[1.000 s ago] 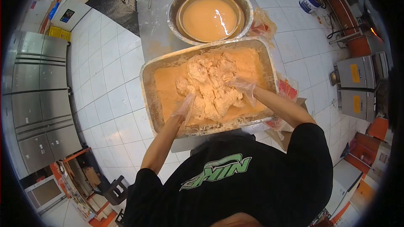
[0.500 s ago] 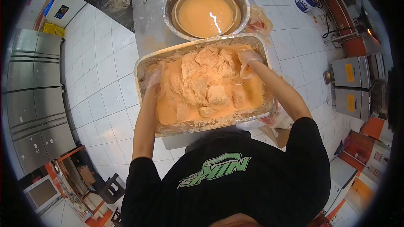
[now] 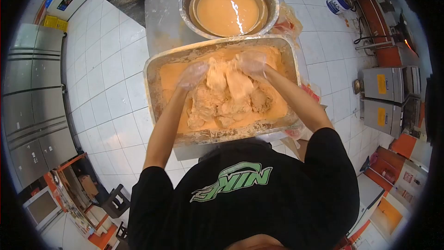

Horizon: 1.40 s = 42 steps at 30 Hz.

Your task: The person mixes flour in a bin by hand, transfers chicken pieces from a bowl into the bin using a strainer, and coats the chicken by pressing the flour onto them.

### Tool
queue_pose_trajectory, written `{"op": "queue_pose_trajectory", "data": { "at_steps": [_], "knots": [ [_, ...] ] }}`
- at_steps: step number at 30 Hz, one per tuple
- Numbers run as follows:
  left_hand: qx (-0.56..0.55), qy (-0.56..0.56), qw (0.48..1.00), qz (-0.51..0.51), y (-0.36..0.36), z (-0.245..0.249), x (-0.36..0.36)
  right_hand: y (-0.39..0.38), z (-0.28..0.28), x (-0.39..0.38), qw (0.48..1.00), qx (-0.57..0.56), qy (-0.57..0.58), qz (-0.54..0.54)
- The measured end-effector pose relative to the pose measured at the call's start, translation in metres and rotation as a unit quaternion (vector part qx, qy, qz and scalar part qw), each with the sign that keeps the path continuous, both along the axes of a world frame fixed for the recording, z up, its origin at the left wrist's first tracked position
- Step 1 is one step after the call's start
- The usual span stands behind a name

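A large metal tray [image 3: 152,88] on a steel table holds orange flour and a pile of coated meat pieces [image 3: 226,95]. Both of my hands wear clear plastic gloves dusted with flour. My left hand [image 3: 192,74] lies cupped on the far left side of the pile. On the far right side, my right hand [image 3: 252,62] rests cupped over the top pieces. Neither hand has a piece lifted clear of the pile. Flour and glove film blur the fingertips.
Behind the tray stands a round metal bowl [image 3: 185,0] of orange batter. Plastic bags [image 3: 289,23] lie at the tray's right side. White floor tiles surround the table, with steel fridges [image 3: 32,97] at left and kitchen equipment [image 3: 388,92] at right.
From the middle of the pile my hands swept out to the tray's far corners. They have now come back together over the far part of the pile, which looks heaped toward the centre.
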<state>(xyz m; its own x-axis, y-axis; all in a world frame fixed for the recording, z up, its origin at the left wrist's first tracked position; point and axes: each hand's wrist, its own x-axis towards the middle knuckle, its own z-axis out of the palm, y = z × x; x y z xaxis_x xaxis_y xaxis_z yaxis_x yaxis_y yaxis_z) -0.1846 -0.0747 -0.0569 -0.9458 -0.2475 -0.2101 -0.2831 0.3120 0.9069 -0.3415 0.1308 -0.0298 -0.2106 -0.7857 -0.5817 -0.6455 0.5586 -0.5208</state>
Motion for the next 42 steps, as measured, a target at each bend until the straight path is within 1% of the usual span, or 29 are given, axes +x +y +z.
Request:
{"op": "queue_pose_trajectory", "data": {
  "at_steps": [1, 2, 4, 5, 6, 7, 8, 9, 11, 12, 13, 15, 17, 18, 19, 21, 22, 23, 24, 26, 28, 31, 32, 34, 35, 36, 38, 40, 42],
  "knots": [
    [-0.006, 0.020, 1.000, -0.004, 0.000, 0.007, 0.011, 0.006, 0.030, 0.010, 0.998, -0.006, 0.058, 0.038],
    [-0.019, 0.043, 0.997, -0.061, -0.002, 0.017, 0.021, 0.017, 0.051, 0.022, 0.992, -0.019, 0.095, 0.079],
    [-0.046, 0.087, 0.979, -0.177, -0.007, 0.044, 0.040, 0.045, 0.082, 0.040, 0.985, -0.093, 0.124, 0.076],
    [-0.045, 0.039, 0.987, -0.149, -0.008, 0.058, 0.051, 0.063, 0.056, 0.043, 0.968, -0.249, 0.034, 0.023],
    [-0.044, -0.009, 0.992, -0.120, -0.008, 0.071, 0.062, 0.081, 0.030, 0.045, 0.918, -0.392, -0.053, 0.007],
    [-0.042, -0.058, 0.993, -0.090, -0.009, 0.078, 0.073, 0.093, 0.038, 0.048, 0.944, -0.320, -0.011, -0.077],
    [-0.057, -0.097, 0.994, -0.001, -0.018, 0.050, 0.088, 0.103, 0.052, 0.052, 0.956, -0.244, 0.032, -0.160],
    [-0.071, -0.137, 0.984, 0.088, -0.029, -0.003, 0.107, 0.111, 0.060, 0.054, 0.954, -0.164, 0.073, -0.240],
    [0.031, -0.187, 0.956, 0.222, -0.024, -0.013, 0.118, 0.117, 0.044, 0.055, 0.953, -0.001, 0.108, -0.281],
    [0.145, -0.196, 0.933, 0.263, -0.019, -0.011, 0.121, 0.116, 0.040, 0.053, 0.943, 0.080, 0.125, -0.299],
    [0.257, -0.202, 0.896, 0.299, -0.016, -0.010, 0.119, 0.113, 0.036, 0.050, 0.943, 0.082, 0.082, -0.313],
    [0.278, -0.247, 0.908, 0.196, -0.031, -0.036, 0.114, 0.080, 0.070, 0.053, 0.935, 0.088, -0.011, -0.343],
    [0.219, -0.241, 0.942, 0.085, -0.036, -0.053, 0.114, 0.076, -0.008, 0.043, 0.898, 0.022, -0.226, -0.376],
    [0.148, -0.209, 0.966, 0.027, -0.026, -0.040, 0.105, 0.071, -0.035, 0.035, 0.864, -0.014, -0.327, -0.383],
    [0.074, -0.176, 0.981, -0.032, -0.015, -0.028, 0.097, 0.062, -0.031, 0.031, 0.867, 0.010, -0.344, -0.361],
    [0.089, -0.173, 0.980, -0.048, 0.004, -0.018, 0.084, 0.036, -0.016, 0.027, 0.870, 0.057, -0.376, -0.314],
    [0.136, -0.172, 0.975, -0.018, 0.017, -0.007, 0.077, 0.035, -0.041, 0.023, 0.879, 0.009, -0.409, -0.246],
    [0.183, -0.169, 0.968, 0.012, 0.030, 0.004, 0.071, 0.040, -0.089, 0.018, 0.880, -0.038, -0.438, -0.177],
    [0.266, -0.160, 0.947, 0.079, 0.044, 0.024, 0.057, 0.044, -0.112, 0.004, 0.891, -0.126, -0.426, -0.091],
    [0.307, -0.150, 0.933, 0.112, 0.046, 0.034, 0.044, 0.053, -0.136, -0.021, 0.872, -0.341, -0.342, 0.077],
    [0.229, -0.162, 0.958, 0.054, 0.034, 0.032, 0.039, 0.064, -0.143, -0.030, 0.850, -0.433, -0.275, 0.118],
    [0.102, -0.177, 0.978, -0.036, 0.020, 0.031, 0.033, 0.070, -0.096, -0.033, 0.886, -0.374, -0.272, -0.029],
    [0.147, -0.128, 0.981, -0.006, 0.022, 0.043, 0.032, 0.073, -0.072, -0.034, 0.893, -0.352, -0.269, -0.080],
    [0.236, -0.029, 0.970, 0.055, 0.025, 0.076, 0.028, 0.064, 0.002, -0.028, 0.964, -0.197, -0.153, -0.096],
    [0.063, 0.016, 0.997, -0.052, 0.005, 0.061, 0.023, 0.042, 0.063, -0.015, 0.996, -0.059, -0.035, -0.059],
    [0.006, 0.011, 0.999, -0.043, -0.011, 0.050, 0.024, 0.030, 0.092, -0.008, 0.993, 0.083, 0.083, -0.020],
    [-0.109, -0.007, 0.994, -0.023, -0.043, 0.029, 0.025, 0.041, 0.068, -0.016, 0.983, 0.067, 0.122, -0.118],
    [0.010, -0.091, 0.986, 0.137, -0.059, -0.005, 0.030, 0.049, 0.011, -0.036, 0.951, 0.042, 0.066, -0.300],
    [0.169, -0.112, 0.952, 0.228, -0.062, -0.038, 0.026, 0.049, -0.042, -0.048, 0.868, -0.051, -0.061, -0.490]
  ]
}}
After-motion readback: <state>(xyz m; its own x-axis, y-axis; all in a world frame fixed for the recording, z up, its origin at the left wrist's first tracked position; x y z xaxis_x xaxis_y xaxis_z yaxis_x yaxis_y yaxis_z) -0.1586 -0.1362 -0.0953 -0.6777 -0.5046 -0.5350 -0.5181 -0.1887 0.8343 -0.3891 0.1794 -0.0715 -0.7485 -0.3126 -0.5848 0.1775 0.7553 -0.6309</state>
